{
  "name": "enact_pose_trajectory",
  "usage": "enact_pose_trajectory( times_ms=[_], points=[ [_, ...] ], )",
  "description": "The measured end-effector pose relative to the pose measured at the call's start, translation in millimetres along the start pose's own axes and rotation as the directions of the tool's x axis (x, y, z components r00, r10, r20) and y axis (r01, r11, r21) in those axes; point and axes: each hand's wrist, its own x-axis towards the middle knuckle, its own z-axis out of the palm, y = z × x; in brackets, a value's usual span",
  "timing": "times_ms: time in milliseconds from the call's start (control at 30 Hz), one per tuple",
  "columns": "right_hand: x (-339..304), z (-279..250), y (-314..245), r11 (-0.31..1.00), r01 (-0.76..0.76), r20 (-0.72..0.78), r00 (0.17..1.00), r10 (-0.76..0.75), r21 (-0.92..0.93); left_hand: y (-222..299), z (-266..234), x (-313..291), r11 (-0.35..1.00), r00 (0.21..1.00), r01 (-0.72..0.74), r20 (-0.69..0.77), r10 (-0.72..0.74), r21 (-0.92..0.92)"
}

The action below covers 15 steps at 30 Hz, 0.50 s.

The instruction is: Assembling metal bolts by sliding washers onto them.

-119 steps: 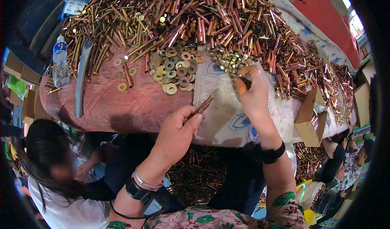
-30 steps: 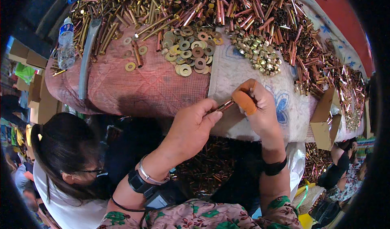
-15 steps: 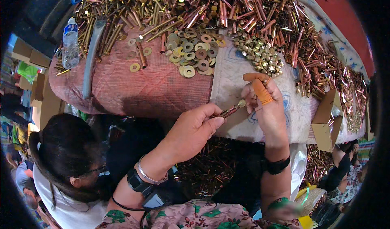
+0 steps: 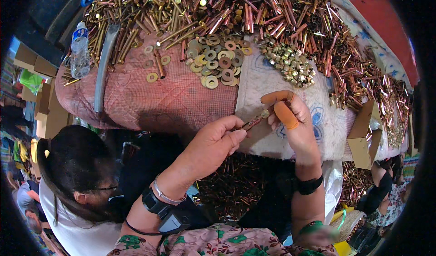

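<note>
My left hand (image 4: 213, 140) is closed on a metal sleeve anchor bolt (image 4: 252, 123), gripped between thumb and fingers and pointing up to the right. A small pale nut (image 4: 265, 114) sits at its far end. Beside that end is my right hand (image 4: 293, 115), its fingers bent and thumb and forefinger apart. Orange finger covers (image 4: 286, 115) are on that thumb and forefinger. The right hand's lower fingertips lie close to the nut; whether they touch it I cannot tell. Beyond my hands are a heap of brassy nuts (image 4: 290, 65) and a pile of flat washers (image 4: 218, 60).
Metal sleeves and bolts (image 4: 290, 10) are heaped along the far side of the cloth-covered bench (image 4: 181, 106). A water bottle (image 4: 79, 51) and a grey curved strip (image 4: 105, 69) lie at left. An open cardboard box (image 4: 363, 138) stands at right. Another person (image 4: 81, 174) sits close at my left.
My right hand has moved slightly left, and its thumb and forefinger have shifted beside the nut end. The left hand keeps the bolt at nearly the same place.
</note>
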Motion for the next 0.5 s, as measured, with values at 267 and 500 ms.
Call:
enact_pose_trajectory(
  times_ms=[267, 500],
  points=[
    [-2, 7, -1, 0.990, 0.080, 0.083, 0.994, -0.071, -0.117, -4, 1, 2, 0.998, 0.999, 0.024, -0.046, -0.021, 0.066],
    [-2, 9, 5, 0.978, 0.054, -0.033, 0.998, -0.062, -0.200, -4, -1, 0, 0.984, 1.000, -0.024, -0.014, 0.027, 0.178]
  ],
)
